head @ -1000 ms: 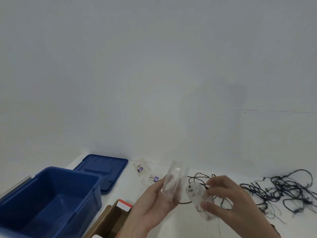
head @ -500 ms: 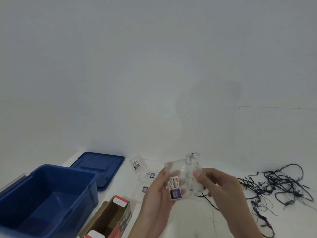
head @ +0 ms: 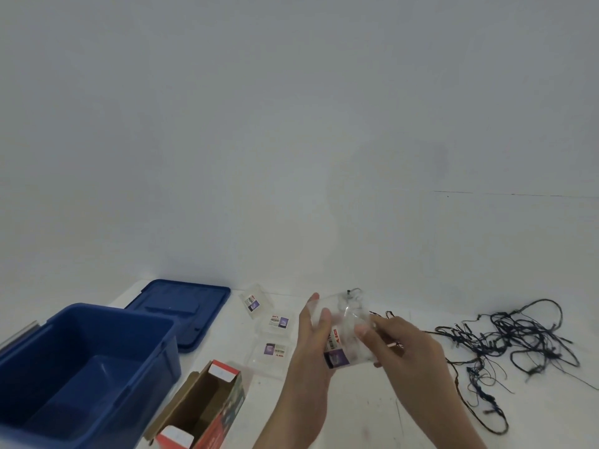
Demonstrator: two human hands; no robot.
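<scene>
The clear plastic packet [head: 343,338] is held up above the white table [head: 356,416], between both hands. Its left edge is gripped by the left hand [head: 309,348], with the fingers curled round it. Its right side is pinched by the right hand [head: 402,348]. A small see-through thing is seen inside, and a thin black cord [head: 353,290] pokes out of the top. The mouth should be kept wide and the cord tucked in gently, so nothing gets snagged or torn. Three more labelled packets [head: 276,322] lie flat near the blue lid [head: 181,306]. In the blue bin [head: 142,348] only its own floor is seen. What is in the open cardboard box [head: 207,400] cannot be told.
</scene>
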